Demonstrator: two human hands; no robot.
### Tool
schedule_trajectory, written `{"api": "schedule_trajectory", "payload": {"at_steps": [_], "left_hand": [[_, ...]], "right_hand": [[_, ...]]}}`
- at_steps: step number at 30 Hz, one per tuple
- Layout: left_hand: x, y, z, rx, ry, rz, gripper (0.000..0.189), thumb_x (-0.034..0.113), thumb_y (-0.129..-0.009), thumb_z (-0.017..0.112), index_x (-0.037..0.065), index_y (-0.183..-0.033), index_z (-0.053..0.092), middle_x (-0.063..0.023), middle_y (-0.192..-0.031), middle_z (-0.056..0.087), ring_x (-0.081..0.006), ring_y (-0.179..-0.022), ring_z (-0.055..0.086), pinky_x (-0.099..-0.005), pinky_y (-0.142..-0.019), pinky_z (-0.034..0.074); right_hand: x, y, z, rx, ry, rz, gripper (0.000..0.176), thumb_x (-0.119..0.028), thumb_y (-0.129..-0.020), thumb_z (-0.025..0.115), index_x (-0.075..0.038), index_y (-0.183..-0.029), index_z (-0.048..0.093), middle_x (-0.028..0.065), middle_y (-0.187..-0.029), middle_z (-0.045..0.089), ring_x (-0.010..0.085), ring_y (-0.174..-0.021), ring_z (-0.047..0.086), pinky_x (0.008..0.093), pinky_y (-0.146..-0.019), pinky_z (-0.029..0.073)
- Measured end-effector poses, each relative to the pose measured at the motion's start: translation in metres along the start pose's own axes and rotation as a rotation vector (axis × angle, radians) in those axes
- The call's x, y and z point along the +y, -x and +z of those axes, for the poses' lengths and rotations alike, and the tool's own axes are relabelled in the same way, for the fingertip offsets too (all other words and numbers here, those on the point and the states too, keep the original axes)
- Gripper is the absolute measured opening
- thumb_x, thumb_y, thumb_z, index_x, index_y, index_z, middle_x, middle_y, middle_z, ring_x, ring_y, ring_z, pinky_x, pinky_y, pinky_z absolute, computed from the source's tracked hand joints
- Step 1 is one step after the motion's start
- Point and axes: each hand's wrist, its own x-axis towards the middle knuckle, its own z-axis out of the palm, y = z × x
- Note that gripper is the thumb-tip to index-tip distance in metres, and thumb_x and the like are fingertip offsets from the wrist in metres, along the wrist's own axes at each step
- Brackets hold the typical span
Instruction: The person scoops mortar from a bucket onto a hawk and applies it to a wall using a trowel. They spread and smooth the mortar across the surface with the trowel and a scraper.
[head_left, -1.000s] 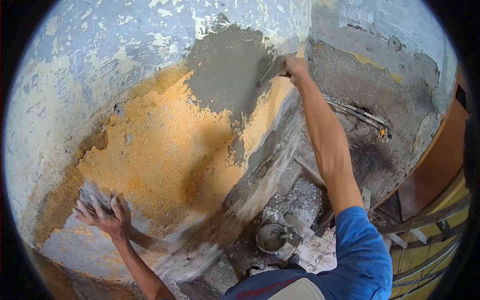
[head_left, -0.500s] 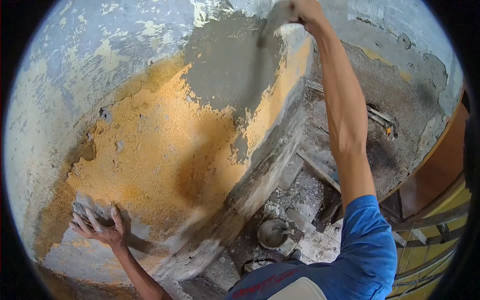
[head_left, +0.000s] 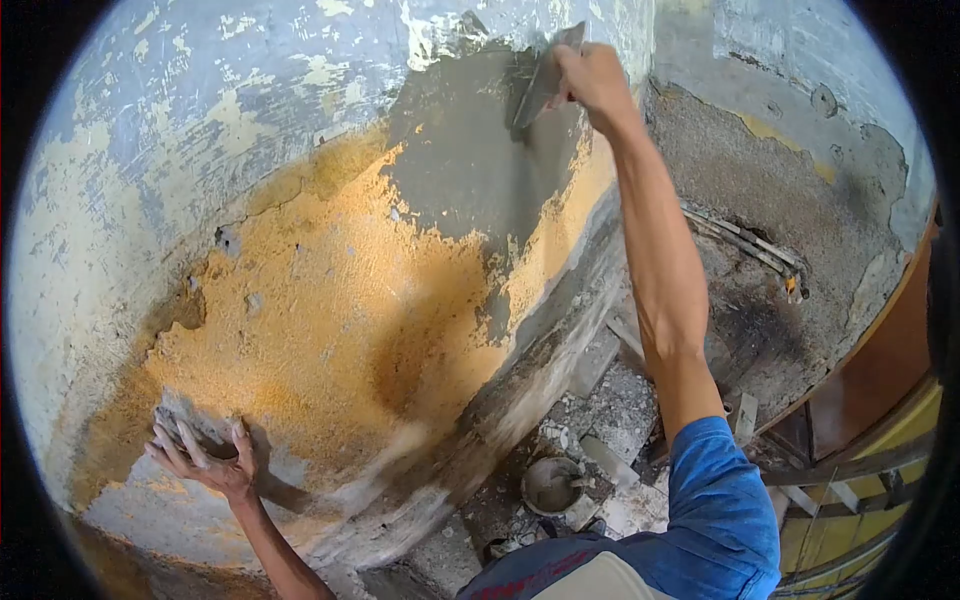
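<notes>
My right hand (head_left: 594,82) is closed round the handle of a metal trowel (head_left: 547,78) at the upper middle. The trowel's blade lies against or very close to a patch of wet grey plaster (head_left: 455,140) on the wall. Below that patch the wall is rough and orange (head_left: 320,300). At the lower left my left hand (head_left: 208,462) has its fingers spread near a grey part of the wall, holding nothing.
A bucket (head_left: 552,486) with grey contents stands on the rubble-strewn floor (head_left: 618,410). Pipes (head_left: 745,242) stick out at the right by the rough wall. Metal railings (head_left: 860,500) are at the lower right.
My right hand has moved slightly down and left with the trowel, whose blade now shows sharply at an angle. My left hand stays at nearly the same place on the wall.
</notes>
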Motion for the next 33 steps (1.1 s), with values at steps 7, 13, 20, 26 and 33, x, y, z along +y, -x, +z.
{"api": "schedule_trajectory", "payload": {"at_steps": [7, 13, 20, 26, 33], "left_hand": [[0.001, -0.001, -0.004, -0.012, -0.002, -0.019, 0.075, 0.046, -0.095, 0.068, 0.013, -0.156, 0.038, -0.0212, -0.163, 0.030, -0.0503, -0.152, 0.020, -0.0718, -0.119, 0.018], [-0.003, 0.002, -0.003, -0.015, 0.059, -0.003, 0.078, 0.048, -0.091, 0.072, 0.011, -0.153, 0.042, -0.0220, -0.162, 0.031, -0.0503, -0.152, 0.017, -0.0727, -0.119, 0.016], [-0.003, 0.005, -0.001, -0.014, 0.084, -0.017, 0.080, 0.049, -0.090, 0.073, 0.013, -0.154, 0.041, -0.0213, -0.163, 0.030, -0.0501, -0.152, 0.017, -0.0732, -0.119, 0.015], [-0.002, 0.003, -0.003, -0.012, 0.122, -0.021, 0.082, 0.043, -0.087, 0.079, 0.016, -0.154, 0.041, -0.0203, -0.163, 0.031, -0.0519, -0.152, 0.018, -0.0747, -0.118, 0.015], [-0.003, 0.003, -0.007, -0.034, 0.153, -0.015, 0.078, 0.039, -0.091, 0.073, 0.016, -0.156, 0.038, -0.0195, -0.163, 0.031, -0.0524, -0.152, 0.017, -0.0734, -0.119, 0.015]], "right_hand": [[0.005, 0.005, -0.009, 0.050, 0.133, -0.114, 0.031, -0.021, -0.100, 0.057, 0.006, -0.086, 0.064, 0.0095, -0.062, 0.062, 0.0186, -0.049, 0.064, 0.0333, -0.043, 0.049], [-0.061, 0.048, 0.044, 0.076, 0.170, -0.299, 0.031, -0.022, -0.101, 0.057, 0.005, -0.087, 0.063, 0.0120, -0.063, 0.064, 0.0204, -0.049, 0.063, 0.0377, -0.049, 0.052], [-0.114, 0.151, 0.047, -0.086, 0.091, -0.289, 0.034, -0.026, -0.102, 0.055, 0.006, -0.098, 0.066, 0.0243, -0.074, 0.069, 0.0417, -0.068, 0.069, 0.0520, -0.071, 0.054], [-0.103, 0.168, 0.029, -0.090, -0.129, 0.075, 0.039, -0.028, -0.102, 0.055, 0.007, -0.086, 0.063, 0.0094, -0.061, 0.062, 0.0156, -0.046, 0.060, 0.0330, -0.044, 0.047], [-0.172, 0.181, 0.121, -0.032, 0.222, -0.049, 0.037, -0.021, -0.101, 0.051, 0.008, -0.085, 0.066, 0.0236, -0.068, 0.069, 0.0368, -0.060, 0.070, 0.0481, -0.059, 0.057]]}}
